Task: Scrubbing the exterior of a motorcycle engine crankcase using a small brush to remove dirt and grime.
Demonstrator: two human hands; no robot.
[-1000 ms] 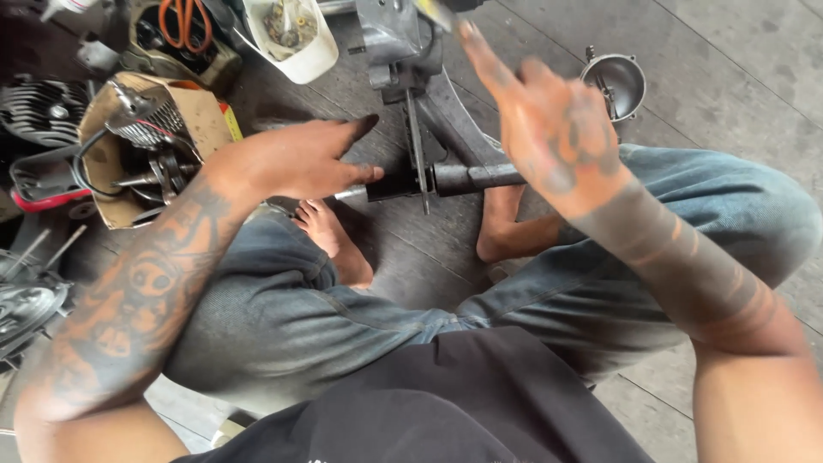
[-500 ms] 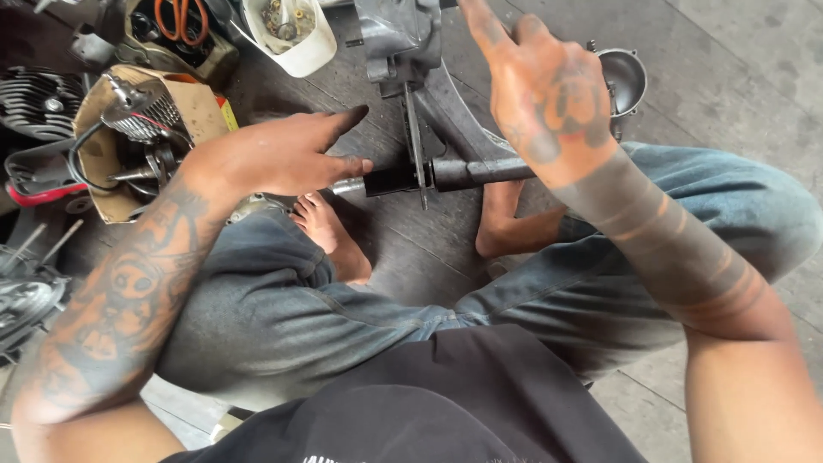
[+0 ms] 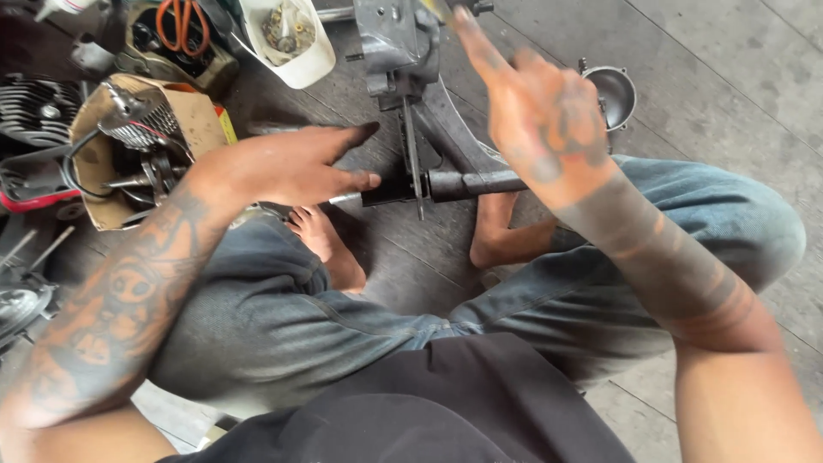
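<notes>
Head view. Left hand [image 3: 287,167] flat, fingers straight and together, fingertips now touching end of dark metal shaft [image 3: 446,184]; a second ago it sat slightly further toward 9 o'clock. Right hand [image 3: 536,116] raised at 12 o'clock, blurred, index finger extended, tip by grey engine casing [image 3: 394,43]; whether it pinches anything, cannot tell. Judgement: shaft being steadied on floor between two bare feet, at frame centre.

Counts: hands 2; feet 2; shaft 1; casing 1; white tub of small parts [image 3: 291,39] 1; cardboard box of parts [image 3: 141,146] 1; metal cup [image 3: 610,90] 1, at 1 o'clock; orange-handled scissors [image 3: 180,21] 1.
</notes>
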